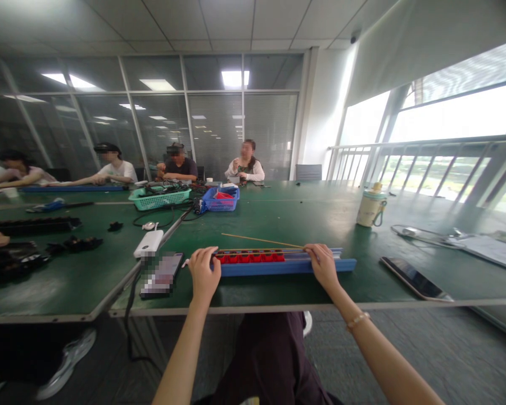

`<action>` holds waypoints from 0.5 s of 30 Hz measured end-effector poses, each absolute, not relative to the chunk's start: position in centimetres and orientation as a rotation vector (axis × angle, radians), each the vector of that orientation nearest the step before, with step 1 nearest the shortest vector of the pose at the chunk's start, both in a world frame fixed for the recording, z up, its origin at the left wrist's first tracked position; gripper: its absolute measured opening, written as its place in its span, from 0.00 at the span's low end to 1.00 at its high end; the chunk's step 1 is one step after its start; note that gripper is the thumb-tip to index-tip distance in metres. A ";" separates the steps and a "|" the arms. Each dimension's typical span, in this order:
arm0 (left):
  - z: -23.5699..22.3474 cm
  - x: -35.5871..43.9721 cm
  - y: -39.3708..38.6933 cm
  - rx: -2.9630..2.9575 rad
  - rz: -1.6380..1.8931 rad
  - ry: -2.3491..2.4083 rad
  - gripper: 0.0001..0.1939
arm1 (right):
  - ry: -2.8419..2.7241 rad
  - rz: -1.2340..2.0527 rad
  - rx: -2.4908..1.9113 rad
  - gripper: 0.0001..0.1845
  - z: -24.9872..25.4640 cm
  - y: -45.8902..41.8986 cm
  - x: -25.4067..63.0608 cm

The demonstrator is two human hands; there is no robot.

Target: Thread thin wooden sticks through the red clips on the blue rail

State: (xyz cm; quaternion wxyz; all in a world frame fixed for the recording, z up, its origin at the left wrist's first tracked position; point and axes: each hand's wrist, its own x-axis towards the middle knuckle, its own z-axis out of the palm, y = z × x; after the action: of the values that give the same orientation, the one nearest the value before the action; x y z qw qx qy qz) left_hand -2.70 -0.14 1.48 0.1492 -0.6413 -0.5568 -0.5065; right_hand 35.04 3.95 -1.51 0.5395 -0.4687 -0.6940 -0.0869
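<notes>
A long blue channel lies across the table in front of me, with a row of red pieces inside its left and middle part. A thin yellowish stick runs along its top from one hand to the other. My left hand is closed at the channel's left end, pinching the stick's left end. Over the right part of the channel, my right hand is closed with its fingertips on the stick. The fingers partly hide both stick ends. Behind the channel, a second thin stick slants toward my right hand.
Phones lie left and right of the channel. A white power bank, a green basket, a blue basket and a bottle stand farther off. Several people sit across and to the left. The table's front edge is close.
</notes>
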 end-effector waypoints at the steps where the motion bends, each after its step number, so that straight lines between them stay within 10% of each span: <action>1: 1.5 -2.7 -0.1 -1.841 -1.456 -1.601 0.16 | -1.658 -0.207 -1.117 0.14 -1.5 4.0 35.0; 15: 1.7 -2.2 -0.6 -1.940 -1.309 -1.584 0.16 | -1.697 -0.227 -1.134 0.14 -1.6 4.0 35.0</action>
State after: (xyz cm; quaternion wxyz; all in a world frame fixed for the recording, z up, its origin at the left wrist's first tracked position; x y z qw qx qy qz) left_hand -2.25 -0.60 1.71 0.1571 -0.6780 -0.5535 -0.4574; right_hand 35.00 4.00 -1.55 0.5175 -0.4726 -0.7070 -0.0947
